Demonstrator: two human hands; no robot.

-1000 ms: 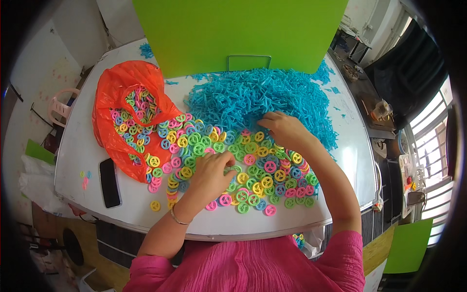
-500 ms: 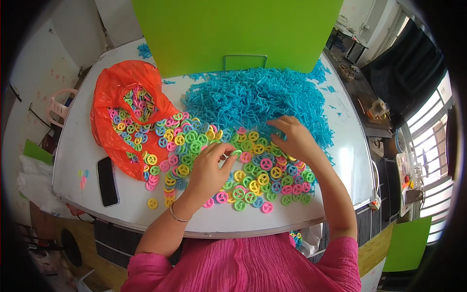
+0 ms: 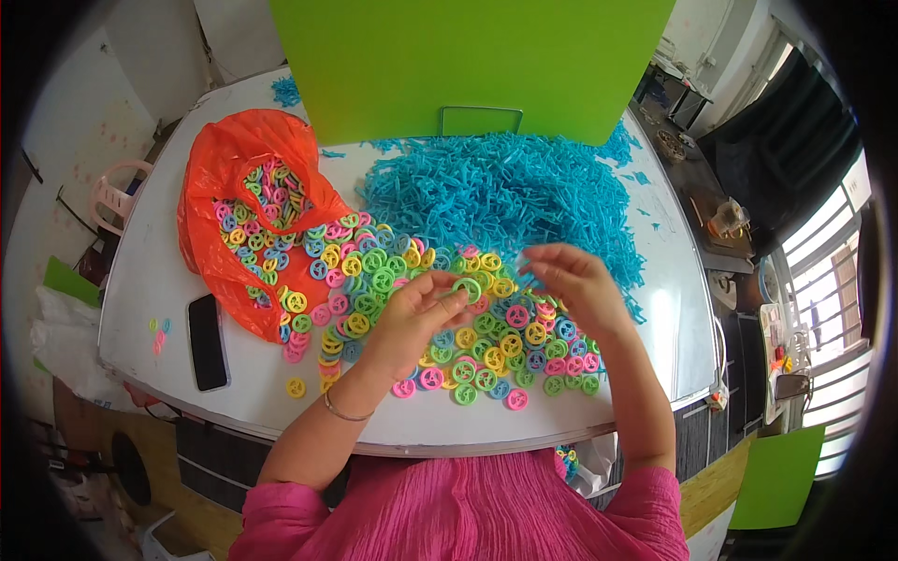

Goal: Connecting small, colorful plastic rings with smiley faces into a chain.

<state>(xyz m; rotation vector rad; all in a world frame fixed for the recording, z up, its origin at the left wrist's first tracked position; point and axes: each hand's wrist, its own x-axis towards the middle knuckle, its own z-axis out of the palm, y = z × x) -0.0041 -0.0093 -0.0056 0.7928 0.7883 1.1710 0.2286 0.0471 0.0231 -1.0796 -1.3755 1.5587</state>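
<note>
Between the thumb and fingertips of my left hand (image 3: 412, 318) is a small green plastic wheel (image 3: 467, 288), held up over the loose wheels. To its right, my right hand (image 3: 585, 290) is closed in a pinch on a small blue plastic piece (image 3: 521, 264), blurred at the fingertips. Many loose wheels (image 3: 486, 380) in pink, yellow, green and blue are spread below and around both hands. Just beyond them lies a large heap of thin blue plastic pieces (image 3: 496, 187).
An orange-red plastic bag (image 3: 206, 252) at the left spills more wheels onto the white table (image 3: 253, 411). A dark phone (image 3: 208, 343) lies near it. Behind the blue heap stands a bright green panel (image 3: 468, 65) with a metal handle (image 3: 480, 109).
My right hand has lifted off the edge of the blue heap with a small blue piece. My left hand has raised the green wheel slightly and turned it into fuller view.
</note>
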